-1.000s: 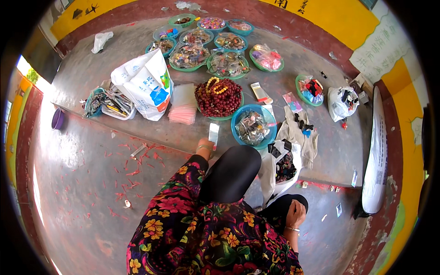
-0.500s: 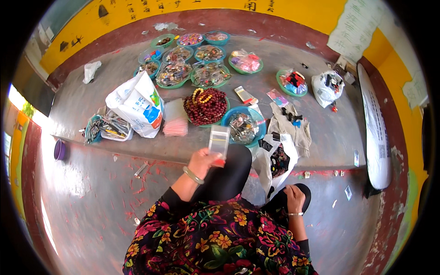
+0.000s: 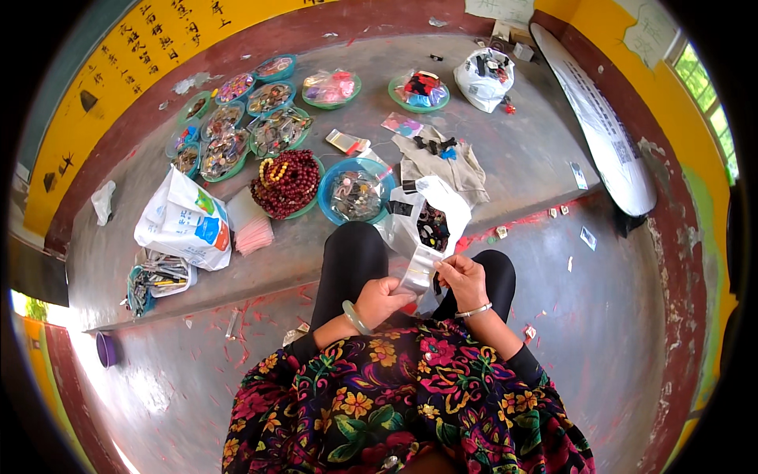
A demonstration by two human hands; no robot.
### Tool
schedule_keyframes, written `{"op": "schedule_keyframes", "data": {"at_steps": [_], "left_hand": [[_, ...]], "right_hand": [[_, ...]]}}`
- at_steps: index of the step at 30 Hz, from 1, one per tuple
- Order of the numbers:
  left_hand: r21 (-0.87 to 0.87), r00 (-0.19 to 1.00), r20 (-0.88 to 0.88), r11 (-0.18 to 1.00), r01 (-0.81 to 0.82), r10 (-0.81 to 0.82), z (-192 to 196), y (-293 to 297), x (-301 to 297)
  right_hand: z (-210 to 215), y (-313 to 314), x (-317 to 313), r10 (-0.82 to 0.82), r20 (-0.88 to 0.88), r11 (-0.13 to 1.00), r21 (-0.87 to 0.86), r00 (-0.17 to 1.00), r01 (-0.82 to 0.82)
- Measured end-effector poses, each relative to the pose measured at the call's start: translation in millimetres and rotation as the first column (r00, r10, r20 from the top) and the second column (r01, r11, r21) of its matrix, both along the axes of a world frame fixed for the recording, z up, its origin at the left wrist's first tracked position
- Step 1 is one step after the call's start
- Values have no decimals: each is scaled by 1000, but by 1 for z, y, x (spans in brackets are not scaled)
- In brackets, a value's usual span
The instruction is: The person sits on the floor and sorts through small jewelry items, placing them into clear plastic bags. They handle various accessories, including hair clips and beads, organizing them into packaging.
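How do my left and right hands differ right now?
The left hand grips the clear plastic packet at its lower left, while the right hand pinches its right edge. The left hand's wrist carries a thicker, pale greenish bangle; the right hand's wrist has a thinner silvery bracelet. Both hands are bare and on the same packet.

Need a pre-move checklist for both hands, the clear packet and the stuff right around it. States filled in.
1. Left hand holding the clear packet: ok.
2. Right hand at the packet's edge: ok.
3. Packet's mouth open: cannot tell, too small to see.
4. White bag in front open, dark contents showing: ok.
5. Blue bowl upright on the raised ledge: ok.
6. Floor free of litter: not ok, scraps scattered about.
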State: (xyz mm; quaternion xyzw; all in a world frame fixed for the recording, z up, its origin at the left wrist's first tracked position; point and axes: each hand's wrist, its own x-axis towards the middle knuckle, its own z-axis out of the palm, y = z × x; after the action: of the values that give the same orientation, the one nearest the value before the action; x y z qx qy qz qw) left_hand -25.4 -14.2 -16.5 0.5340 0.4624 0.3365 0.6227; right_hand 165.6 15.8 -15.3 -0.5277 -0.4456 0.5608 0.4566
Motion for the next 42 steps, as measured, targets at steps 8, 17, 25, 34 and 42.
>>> {"op": "schedule_keyframes", "data": {"at_steps": [8, 17, 25, 34, 42], "left_hand": [[16, 985, -159, 998, 65, -62, -12, -1, -3], [-306, 834, 550, 937, 169, 29, -16, 9, 12], [-212, 880, 473, 975, 72, 37, -38, 8, 14], [-176, 953, 303, 983, 56, 0, -44, 11, 10], [-195, 931, 365, 974, 112, -34, -33, 11, 11]], "right_hand": [[-1, -5, -1, 17, -119, 999, -25, 993, -20], [1, -8, -4, 67, 123, 974, 208, 990, -92], [14, -9, -8, -60, 542, 932, 331, 838, -147], [21, -5, -14, -145, 683, 761, 539, 716, -360], [8, -3, -16, -86, 581, 845, 474, 809, -250]]}}
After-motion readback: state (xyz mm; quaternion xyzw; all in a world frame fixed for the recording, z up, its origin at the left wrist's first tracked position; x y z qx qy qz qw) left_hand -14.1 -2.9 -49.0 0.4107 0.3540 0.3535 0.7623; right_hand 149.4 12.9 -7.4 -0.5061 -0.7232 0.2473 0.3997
